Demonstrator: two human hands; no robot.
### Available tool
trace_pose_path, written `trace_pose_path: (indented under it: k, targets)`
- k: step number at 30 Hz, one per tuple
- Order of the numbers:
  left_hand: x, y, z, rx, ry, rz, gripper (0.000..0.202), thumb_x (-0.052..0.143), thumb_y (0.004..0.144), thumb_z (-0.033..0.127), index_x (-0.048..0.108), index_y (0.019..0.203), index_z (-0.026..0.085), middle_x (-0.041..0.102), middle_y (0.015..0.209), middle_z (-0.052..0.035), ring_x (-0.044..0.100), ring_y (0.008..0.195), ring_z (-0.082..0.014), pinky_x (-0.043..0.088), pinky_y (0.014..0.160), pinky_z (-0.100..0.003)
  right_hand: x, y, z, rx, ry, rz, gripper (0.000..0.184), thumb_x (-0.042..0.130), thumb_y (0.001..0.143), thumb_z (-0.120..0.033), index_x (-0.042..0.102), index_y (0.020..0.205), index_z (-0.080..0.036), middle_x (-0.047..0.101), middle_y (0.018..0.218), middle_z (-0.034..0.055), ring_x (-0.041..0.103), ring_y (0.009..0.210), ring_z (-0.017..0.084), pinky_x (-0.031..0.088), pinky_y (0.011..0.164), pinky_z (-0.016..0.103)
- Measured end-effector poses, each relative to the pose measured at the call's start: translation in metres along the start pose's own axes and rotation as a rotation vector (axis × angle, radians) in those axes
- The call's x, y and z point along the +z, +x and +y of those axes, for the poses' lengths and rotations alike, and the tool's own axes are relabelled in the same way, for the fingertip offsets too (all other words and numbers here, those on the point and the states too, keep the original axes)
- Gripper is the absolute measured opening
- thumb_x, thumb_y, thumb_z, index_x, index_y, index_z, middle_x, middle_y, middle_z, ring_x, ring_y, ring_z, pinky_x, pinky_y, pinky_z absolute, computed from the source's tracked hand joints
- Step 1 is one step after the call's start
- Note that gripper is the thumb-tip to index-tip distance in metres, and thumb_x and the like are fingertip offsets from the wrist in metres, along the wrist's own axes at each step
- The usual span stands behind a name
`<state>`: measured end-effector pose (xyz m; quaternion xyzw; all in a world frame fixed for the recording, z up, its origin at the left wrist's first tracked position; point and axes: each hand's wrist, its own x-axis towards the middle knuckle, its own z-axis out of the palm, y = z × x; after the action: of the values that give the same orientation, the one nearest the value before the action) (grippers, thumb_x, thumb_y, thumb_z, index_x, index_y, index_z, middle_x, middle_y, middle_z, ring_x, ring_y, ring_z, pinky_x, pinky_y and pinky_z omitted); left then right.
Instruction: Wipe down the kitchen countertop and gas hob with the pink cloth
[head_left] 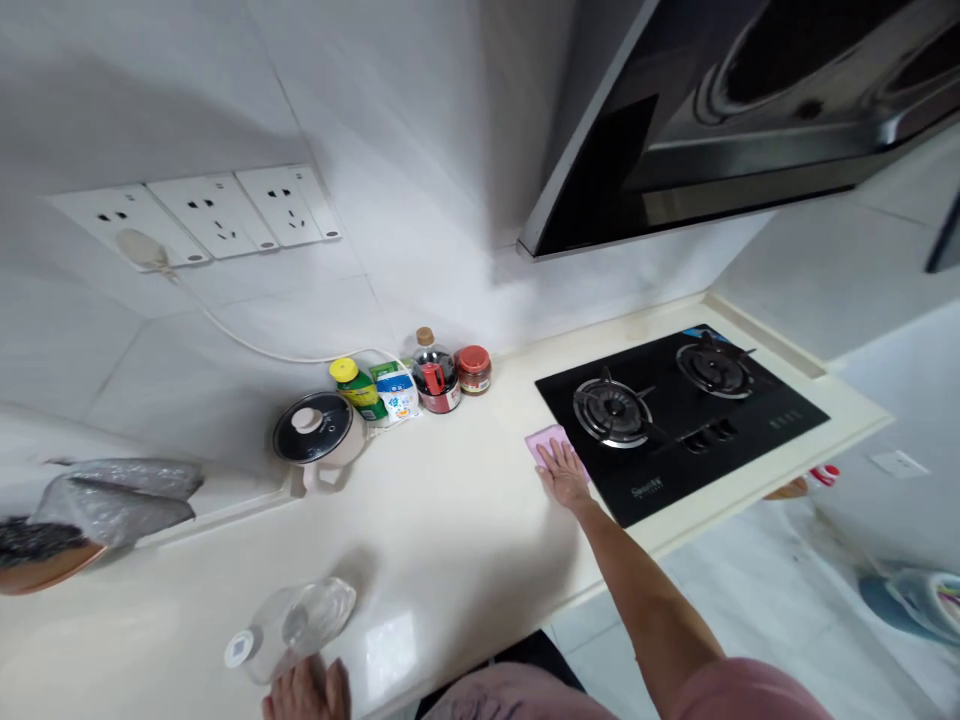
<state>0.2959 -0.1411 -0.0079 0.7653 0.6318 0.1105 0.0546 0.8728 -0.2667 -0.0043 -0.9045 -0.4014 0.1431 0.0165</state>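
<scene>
My right hand (pixel 564 474) lies flat with its fingers spread on a pink cloth (pixel 541 441). The cloth is on the white countertop (pixel 450 500), against the left edge of the black gas stove (pixel 667 480). At the bottom of the view my left hand (pixel 306 692) rests near the counter's front edge, fingers out flat and thumb apart, holding nothing. Just beyond it a clear plastic bottle (pixel 289 625) with a white cap lies on its side. Whether the fingertips touch the bottle I cannot tell.
Along the wall stand a lidded electric pot (pixel 319 430), a yellow-capped green bottle (pixel 360 390), a white-blue packet (pixel 397 392), a dark sauce bottle (pixel 435 372) and a red-lidded jar (pixel 474 370). A cord (pixel 285 357) runs to the sockets (pixel 217 220). The range hood (pixel 600 220) overhangs the stove.
</scene>
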Motion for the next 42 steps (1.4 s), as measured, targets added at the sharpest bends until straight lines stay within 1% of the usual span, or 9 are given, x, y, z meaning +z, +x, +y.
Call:
trace_pose_path:
  k: [9, 12, 16, 18, 21, 25, 28, 32, 42]
  targets:
    - [-0.001, -0.007, 0.006, 0.048, -0.021, 0.011, 0.06, 0.031, 0.094, 0.049, 0.056, 0.134, 0.012, 0.059, 0.141, -0.026, 0.041, 0.147, -0.0383, 0.033, 0.116, -0.061, 0.049, -0.135, 0.016, 0.256, 0.06, 0.12, 0.069, 0.014, 0.101, -0.057, 0.028, 0.163, -0.033, 0.017, 0.174, -0.0005, 0.008, 0.161, 0.029, 0.012, 0.129, 0.053]
    - [-0.001, -0.008, 0.007, 0.025, -0.051, -0.007, 0.06, 0.033, 0.096, 0.049, 0.055, 0.137, 0.012, 0.056, 0.146, -0.0244, 0.037, 0.15, -0.0366, 0.029, 0.119, -0.061, 0.054, -0.152, 0.0, 0.399, 0.084, 0.153, 0.072, 0.011, 0.099, -0.061, 0.024, 0.165, -0.033, 0.015, 0.174, 0.0016, 0.007, 0.161, 0.032, 0.011, 0.128, 0.058]
    - [-0.003, -0.009, 0.007, 0.014, -0.085, -0.043, 0.06, 0.032, 0.098, 0.048, 0.054, 0.139, 0.011, 0.054, 0.149, -0.0238, 0.033, 0.153, -0.0352, 0.026, 0.122, -0.06, 0.042, -0.136, -0.049, 0.531, 0.118, 0.113, 0.073, 0.006, 0.1, -0.061, 0.013, 0.166, -0.031, 0.008, 0.175, 0.0053, 0.006, 0.16, 0.036, 0.008, 0.126, 0.064]
    - [-0.005, -0.01, 0.007, 0.008, -0.097, -0.06, 0.06, 0.032, 0.099, 0.048, 0.054, 0.14, 0.012, 0.053, 0.151, -0.0228, 0.032, 0.153, -0.0343, 0.025, 0.123, -0.059, 0.033, -0.123, -0.089, 0.451, 0.127, 0.048, 0.07, 0.007, 0.101, -0.058, 0.01, 0.166, -0.031, 0.005, 0.175, 0.0061, 0.005, 0.16, 0.036, 0.005, 0.125, 0.066]
    - [-0.006, -0.009, 0.007, 0.005, -0.111, -0.075, 0.06, 0.033, 0.099, 0.048, 0.052, 0.142, 0.012, 0.052, 0.152, -0.0229, 0.031, 0.154, -0.0337, 0.024, 0.123, -0.06, 0.031, -0.118, -0.162, 0.18, 0.142, -0.056, 0.065, 0.018, 0.103, -0.054, 0.015, 0.165, -0.034, 0.007, 0.175, 0.0039, 0.002, 0.16, 0.035, 0.003, 0.125, 0.066]
    - [-0.006, -0.01, 0.009, 0.0, -0.115, -0.083, 0.062, 0.031, 0.099, 0.049, 0.051, 0.143, 0.009, 0.048, 0.155, -0.0247, 0.029, 0.155, -0.0346, 0.022, 0.123, -0.061, 0.047, -0.157, -0.245, -0.291, 0.237, -0.203, 0.064, 0.033, 0.102, -0.056, 0.023, 0.163, -0.039, 0.005, 0.174, -0.0012, -0.001, 0.161, 0.033, 0.002, 0.128, 0.06]
    - [-0.008, -0.011, 0.011, 0.012, -0.122, -0.074, 0.065, 0.028, 0.1, 0.049, 0.051, 0.142, 0.005, 0.046, 0.156, -0.0265, 0.026, 0.156, -0.036, 0.02, 0.124, -0.062, 0.056, -0.196, -0.265, -0.597, 0.312, -0.278, 0.06, 0.037, 0.103, -0.056, 0.029, 0.161, -0.043, 0.01, 0.174, -0.0044, 0.001, 0.161, 0.028, 0.003, 0.13, 0.056]
    - [-0.013, -0.011, 0.014, 0.019, -0.131, -0.082, 0.065, 0.029, 0.1, 0.048, 0.049, 0.143, 0.005, 0.045, 0.157, -0.0262, 0.026, 0.156, -0.0362, 0.018, 0.124, -0.062, 0.056, -0.225, -0.23, -0.672, 0.326, -0.282, 0.054, 0.037, 0.104, -0.053, 0.036, 0.158, -0.044, 0.016, 0.173, -0.0055, 0.008, 0.161, 0.025, 0.006, 0.13, 0.054]
    - [-0.015, -0.01, 0.018, -0.004, -0.072, -0.101, 0.063, 0.028, 0.1, 0.047, 0.047, 0.147, 0.01, 0.042, 0.161, -0.0239, 0.024, 0.157, -0.0329, 0.019, 0.124, -0.061, 0.061, -0.219, -0.051, -0.095, -0.005, 0.04, 0.056, 0.032, 0.104, -0.038, 0.032, 0.159, -0.041, 0.023, 0.171, -0.0018, 0.02, 0.158, 0.032, 0.018, 0.126, 0.057]
